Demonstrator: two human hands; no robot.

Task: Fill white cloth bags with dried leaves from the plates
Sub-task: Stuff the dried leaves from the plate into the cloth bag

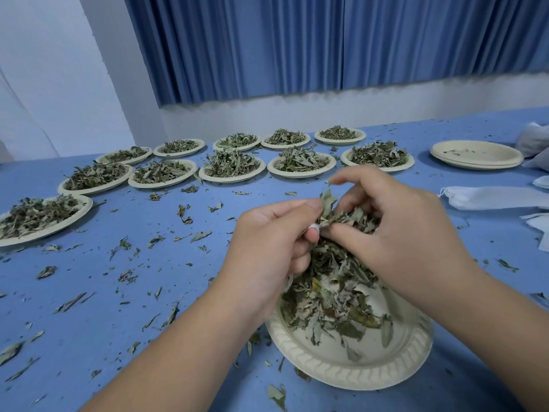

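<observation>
A cream paper plate (350,373) lies right in front of me with a heap of dried leaves (329,292) on it. Above the heap my left hand (267,251) grips a white cloth bag (315,226), of which only a bit of rim shows between the fingers. My right hand (398,233) holds a bunch of leaves (353,217) against that rim, fingers curled around them. The rest of the bag is hidden by both hands and the leaves.
Several plates piled with dried leaves (231,166) stand in two rows across the blue table (148,278). A stack of bare plates (475,154) sits far right, with flat white cloth bags (499,197) nearer. Loose leaf bits litter the left side.
</observation>
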